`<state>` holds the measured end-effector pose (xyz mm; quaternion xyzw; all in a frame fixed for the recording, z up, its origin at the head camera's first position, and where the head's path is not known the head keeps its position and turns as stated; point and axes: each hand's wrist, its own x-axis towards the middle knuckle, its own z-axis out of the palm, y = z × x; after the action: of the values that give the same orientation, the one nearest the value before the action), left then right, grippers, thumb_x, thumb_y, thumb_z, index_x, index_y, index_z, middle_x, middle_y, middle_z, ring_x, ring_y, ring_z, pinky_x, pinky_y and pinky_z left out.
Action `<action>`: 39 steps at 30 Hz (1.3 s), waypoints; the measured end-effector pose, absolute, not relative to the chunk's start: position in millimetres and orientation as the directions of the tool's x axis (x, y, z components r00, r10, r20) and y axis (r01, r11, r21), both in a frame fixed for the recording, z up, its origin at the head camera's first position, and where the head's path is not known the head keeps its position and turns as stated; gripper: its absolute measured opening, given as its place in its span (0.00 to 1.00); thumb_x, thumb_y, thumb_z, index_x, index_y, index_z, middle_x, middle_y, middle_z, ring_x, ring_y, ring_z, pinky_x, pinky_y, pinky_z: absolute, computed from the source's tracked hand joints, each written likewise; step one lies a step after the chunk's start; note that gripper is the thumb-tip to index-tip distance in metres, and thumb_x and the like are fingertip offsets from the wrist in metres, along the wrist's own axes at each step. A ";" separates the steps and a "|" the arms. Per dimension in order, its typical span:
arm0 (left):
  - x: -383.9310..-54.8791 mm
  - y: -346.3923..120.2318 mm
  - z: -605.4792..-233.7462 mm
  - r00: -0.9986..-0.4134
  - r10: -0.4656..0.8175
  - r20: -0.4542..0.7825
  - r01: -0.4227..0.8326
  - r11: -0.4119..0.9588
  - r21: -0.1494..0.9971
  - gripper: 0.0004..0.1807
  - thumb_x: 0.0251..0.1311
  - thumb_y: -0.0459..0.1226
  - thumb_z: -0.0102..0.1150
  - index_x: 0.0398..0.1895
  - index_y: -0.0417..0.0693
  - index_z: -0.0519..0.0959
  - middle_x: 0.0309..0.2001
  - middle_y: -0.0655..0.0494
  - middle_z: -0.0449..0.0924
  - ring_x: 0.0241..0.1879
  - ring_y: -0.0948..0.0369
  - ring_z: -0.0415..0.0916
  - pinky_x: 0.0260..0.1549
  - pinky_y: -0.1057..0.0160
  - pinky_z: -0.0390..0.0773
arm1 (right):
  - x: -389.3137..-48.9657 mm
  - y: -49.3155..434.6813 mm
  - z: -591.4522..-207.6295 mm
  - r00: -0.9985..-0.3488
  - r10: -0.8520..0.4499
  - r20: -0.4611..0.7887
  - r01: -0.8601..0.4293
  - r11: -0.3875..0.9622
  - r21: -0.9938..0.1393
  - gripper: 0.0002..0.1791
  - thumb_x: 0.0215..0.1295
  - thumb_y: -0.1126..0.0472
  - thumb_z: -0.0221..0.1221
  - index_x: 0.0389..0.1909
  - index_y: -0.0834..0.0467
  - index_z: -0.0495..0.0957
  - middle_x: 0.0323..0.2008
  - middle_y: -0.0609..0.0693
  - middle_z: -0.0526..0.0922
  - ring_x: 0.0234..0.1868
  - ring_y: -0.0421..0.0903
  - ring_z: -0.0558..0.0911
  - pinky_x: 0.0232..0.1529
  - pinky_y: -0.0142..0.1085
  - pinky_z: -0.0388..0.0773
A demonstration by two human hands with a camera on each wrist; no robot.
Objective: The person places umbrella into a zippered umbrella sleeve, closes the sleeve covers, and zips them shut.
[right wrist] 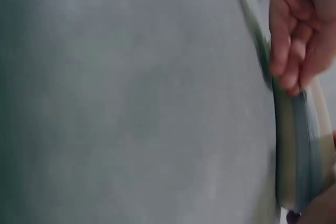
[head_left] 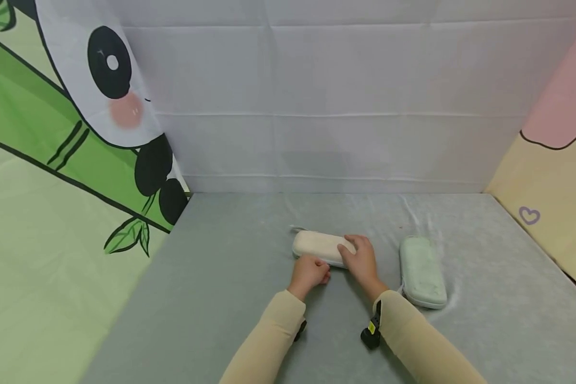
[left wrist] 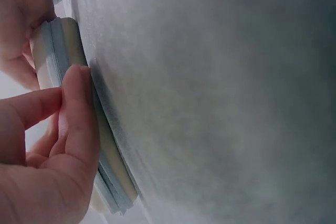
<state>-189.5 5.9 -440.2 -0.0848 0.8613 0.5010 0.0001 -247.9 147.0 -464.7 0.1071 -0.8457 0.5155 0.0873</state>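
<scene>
A cream zippered case (head_left: 319, 244) lies on the grey cloth, its grey-blue zipper band (left wrist: 105, 174) along the near side. My right hand (head_left: 362, 261) grips the case's right end, thumb on top and fingers toward the far side. At the near edge, my left hand (head_left: 309, 276) pinches at the zipper with thumb and fingertips together, as the right wrist view shows this left hand (right wrist: 299, 30). The zipper pull itself is mostly hidden by those fingertips. The case seems zipped along the visible stretch.
A pale green case (head_left: 422, 272) of similar shape lies right of my right hand. The grey cloth (head_left: 211, 298) covers the table. A white sheet (head_left: 341, 96) hangs behind, with cartoon-printed panels on the left (head_left: 43, 213) and right (head_left: 547, 176).
</scene>
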 end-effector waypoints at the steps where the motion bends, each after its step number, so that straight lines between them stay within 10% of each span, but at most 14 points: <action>1: -189.9 5.9 -440.0 -0.985 -0.146 -0.088 -0.148 0.482 0.864 0.10 0.53 0.27 0.56 0.18 0.36 0.84 0.15 0.54 0.80 0.16 0.65 0.77 0.20 0.69 0.76 | -248.6 147.6 -465.1 -0.959 -0.106 0.263 -0.282 0.446 -0.849 0.21 0.60 0.63 0.61 0.52 0.70 0.75 0.51 0.65 0.73 0.56 0.59 0.69 0.58 0.50 0.62; 39: -202.0 -5.2 -455.4 -0.922 -0.073 -0.380 -0.385 0.080 0.920 0.06 0.58 0.24 0.55 0.28 0.26 0.81 0.23 0.43 0.81 0.21 0.61 0.80 0.26 0.63 0.81 | -252.1 157.0 -457.4 -0.988 -0.114 0.107 -0.147 0.447 -0.882 0.22 0.59 0.63 0.63 0.53 0.68 0.76 0.54 0.63 0.74 0.58 0.57 0.69 0.59 0.48 0.62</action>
<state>-202.0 -5.2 -455.4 -0.1577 0.7254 0.6596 0.1182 -252.1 157.0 -457.4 0.0766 -0.8506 0.5200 0.0159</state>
